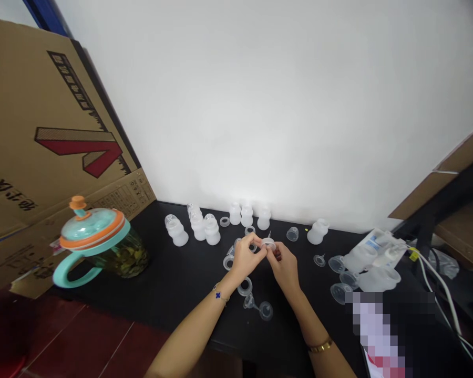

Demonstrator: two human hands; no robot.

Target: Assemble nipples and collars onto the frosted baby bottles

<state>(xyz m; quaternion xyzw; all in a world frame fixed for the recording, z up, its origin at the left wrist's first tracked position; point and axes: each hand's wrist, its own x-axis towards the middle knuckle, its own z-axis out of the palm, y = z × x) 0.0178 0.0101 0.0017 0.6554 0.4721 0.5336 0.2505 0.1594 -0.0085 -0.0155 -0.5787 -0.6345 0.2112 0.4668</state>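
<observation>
White ring [268, 243]: up in the air over the black table [173, 289], held by both hands; a thin clear tip sticks up from its middle.
Left hand [246, 253]: at the ring's left side, thumb and finger pinched together on its edge.
Right hand [286, 265]: at the ring's right side, fingers bent in and pinching its edge, with almost no gap.
Wrists: a bracelet with a blue charm [218, 295] on the left one, a gold band [321, 347] on the right one.
Loose ring [244, 286]: flat on the table, on the person's side of the white ring.
Clear soft piece [265, 311]: also on the person's side of it.
Bottles with clear caps [212, 231]: a little bunch standing to the left of the white ring.
Three bottles [246, 215]: past the white ring, by the wall [276, 105].
Clear cup [292, 234]: a bit right of the white ring.
One more bottle [318, 232]: farther right of it.
Flat piece with a tip [319, 260]: also to its right.
Bottle pile [378, 278]: far right of it, with clear caps [341, 293] beside.
Big jug [120, 257]: far left of it, with leaves inside and an orange and blue-green lid.
</observation>
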